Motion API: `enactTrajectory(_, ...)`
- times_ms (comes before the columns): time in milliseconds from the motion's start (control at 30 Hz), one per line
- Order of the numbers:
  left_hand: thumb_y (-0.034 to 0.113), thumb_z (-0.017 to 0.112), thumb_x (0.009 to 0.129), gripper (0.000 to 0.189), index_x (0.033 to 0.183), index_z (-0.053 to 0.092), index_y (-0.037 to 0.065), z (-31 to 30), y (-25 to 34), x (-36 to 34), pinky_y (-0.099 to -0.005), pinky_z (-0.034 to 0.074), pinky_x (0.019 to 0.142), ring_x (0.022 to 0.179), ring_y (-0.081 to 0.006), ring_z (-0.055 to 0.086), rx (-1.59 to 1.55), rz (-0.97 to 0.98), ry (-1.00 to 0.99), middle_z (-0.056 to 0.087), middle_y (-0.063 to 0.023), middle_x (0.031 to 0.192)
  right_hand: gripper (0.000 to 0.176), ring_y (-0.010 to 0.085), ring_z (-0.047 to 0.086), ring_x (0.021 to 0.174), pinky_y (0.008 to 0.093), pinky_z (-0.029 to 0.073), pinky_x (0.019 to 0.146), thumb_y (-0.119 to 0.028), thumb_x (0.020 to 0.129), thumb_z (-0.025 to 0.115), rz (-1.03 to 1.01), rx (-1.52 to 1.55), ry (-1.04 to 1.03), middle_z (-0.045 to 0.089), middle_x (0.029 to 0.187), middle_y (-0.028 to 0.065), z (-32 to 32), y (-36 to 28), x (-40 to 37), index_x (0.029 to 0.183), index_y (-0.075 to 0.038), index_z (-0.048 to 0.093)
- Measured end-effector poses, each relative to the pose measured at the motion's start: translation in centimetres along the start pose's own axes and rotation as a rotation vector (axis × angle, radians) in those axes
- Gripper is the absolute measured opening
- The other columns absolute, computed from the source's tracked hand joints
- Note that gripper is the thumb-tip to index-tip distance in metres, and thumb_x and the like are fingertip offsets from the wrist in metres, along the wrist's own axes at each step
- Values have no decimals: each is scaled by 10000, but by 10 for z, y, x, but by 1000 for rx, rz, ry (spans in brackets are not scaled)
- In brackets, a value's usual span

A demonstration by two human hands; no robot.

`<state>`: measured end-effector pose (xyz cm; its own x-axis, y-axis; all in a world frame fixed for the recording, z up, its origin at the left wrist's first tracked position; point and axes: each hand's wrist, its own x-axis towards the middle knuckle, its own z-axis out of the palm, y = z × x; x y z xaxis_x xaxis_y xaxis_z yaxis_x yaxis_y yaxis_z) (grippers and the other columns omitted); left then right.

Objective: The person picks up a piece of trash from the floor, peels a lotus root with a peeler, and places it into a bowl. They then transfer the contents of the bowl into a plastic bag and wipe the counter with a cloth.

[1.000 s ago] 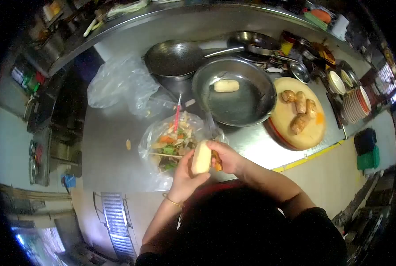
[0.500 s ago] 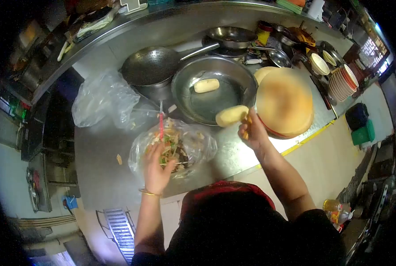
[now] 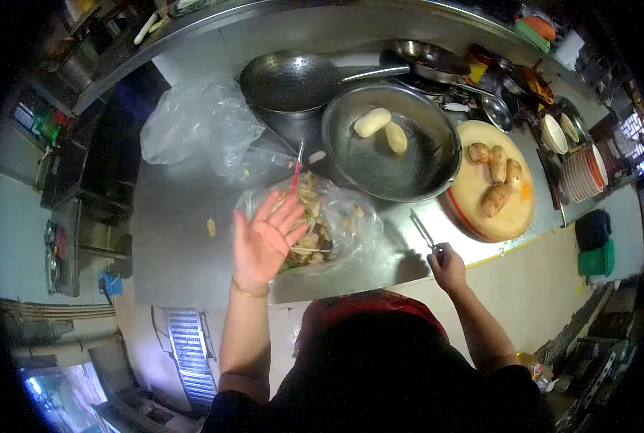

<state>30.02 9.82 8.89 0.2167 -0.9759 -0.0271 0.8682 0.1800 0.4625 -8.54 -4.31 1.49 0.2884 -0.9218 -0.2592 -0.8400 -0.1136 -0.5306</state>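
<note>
My left hand (image 3: 264, 242) is palm up with its fingers spread, over a clear plastic bag (image 3: 358, 224) of food scraps (image 3: 314, 231). A red-handled tool (image 3: 296, 173) lies at the bag's far edge. My right hand (image 3: 448, 268) is closed on a peeler (image 3: 421, 227) near the counter's front edge. Two peeled pieces (image 3: 372, 123) lie in the large metal basin (image 3: 379, 173). To its right, several brown unpeeled pieces (image 3: 496, 198) rest on the round cutting board (image 3: 473, 133).
A perforated pan (image 3: 286, 83) and a frying pan (image 3: 430, 61) stand behind the basin. Another plastic bag (image 3: 192, 126) lies at the back left. A knife (image 3: 553, 187), stacked bowls (image 3: 581, 177) and a white bowl (image 3: 553, 133) are at the right.
The peeled piece from my right hand is now in the basin, and that hand has moved down, holding the peeler. My left hand has turned palm up. The view has shifted, uncovering the brown pieces.
</note>
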Motion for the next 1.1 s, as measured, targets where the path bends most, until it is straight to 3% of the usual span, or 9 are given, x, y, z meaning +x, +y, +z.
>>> enactTrajectory(200, 598, 373, 942, 703, 1403, 398, 67, -5, -7, -6, -513, 348, 1063, 1292, -317, 447, -6, -82, 59, 434, -182, 1425, 500, 372, 634, 975, 428, 511, 845, -172, 865, 646, -127, 94, 178, 591, 1204, 209, 41, 25, 17, 1315, -46, 468)
enactTrajectory(267, 549, 381, 960, 659, 1405, 396, 63, -11, -13, -8, -508, 338, 1068, 1282, -303, 453, 15, -92, 71, 489, -163, 1373, 345, 391, 622, 866, 439, 496, 775, -255, 801, 681, -87, 324, 70, 645, 961, 214, 20, -10, 4, 1076, -51, 638)
enactTrajectory(333, 441, 454, 965, 573, 1410, 395, 85, -11, -18, -13, -498, 327, 1076, 1280, -288, 452, 67, -97, 106, 543, -139, 1299, 258, 339, 601, 755, 426, 482, 655, -191, 669, 775, -375, -126, 235, 628, 810, 121, 22, 2, -4, 870, -92, 646)
enactTrajectory(433, 342, 578, 915, 601, 1434, 362, 132, -41, -30, -22, -501, 313, 1083, 1307, -271, 417, 309, 36, 164, 477, -107, 1372, 152, 274, 602, 961, 470, 432, 887, -270, 669, 742, -520, -369, 341, 677, 869, 27, 17, 21, -27, 729, -145, 681)
enactTrajectory(500, 315, 594, 906, 618, 1447, 344, 150, -23, -40, -26, -522, 327, 1069, 1298, -280, 422, 329, 88, 16, 441, -84, 1413, 407, 286, 492, 1219, 535, 261, 1093, -405, 810, 671, -327, -471, -7, 609, 1208, 74, 2, 43, -41, 1148, -180, 645)
enactTrajectory(667, 469, 535, 910, 641, 1448, 326, 192, 35, -96, -21, -570, 393, 988, 1234, -282, 493, 201, 136, -39, 474, -83, 1391, 698, 321, 368, 1323, 544, 210, 1111, -339, 776, 691, -44, -406, 148, 401, 1434, 140, -8, 146, -90, 1391, -198, 391)
enactTrajectory(733, 406, 557, 914, 477, 1295, 484, 129, 88, -135, -22, -542, 407, 995, 1185, -302, 529, 140, 14, -37, 525, -84, 1338, 534, 326, 412, 1288, 564, 192, 1112, -425, 806, 642, 34, -435, 166, 519, 1337, 112, -2, 226, -108, 1274, -186, 547)
enactTrajectory(800, 323, 623, 887, 455, 1266, 538, 85, 116, -182, -18, -625, 309, 1046, 1237, -352, 480, 71, -134, -32, 448, -117, 1421, 438, 330, 479, 1228, 586, 175, 1105, -506, 833, 576, 321, -516, -336, 618, 1208, 79, -27, 288, -129, 1108, -180, 674)
enactTrajectory(1100, 455, 385, 975, 518, 1410, 372, 176, 215, -439, 43, -556, 448, 927, 1108, -344, 556, 326, -680, -98, 498, -135, 1360, 526, 323, 561, 1140, 556, 309, 1030, -535, 792, 595, 851, 6, 79, 674, 1086, 121, -47, 504, -287, 1186, -189, 634)
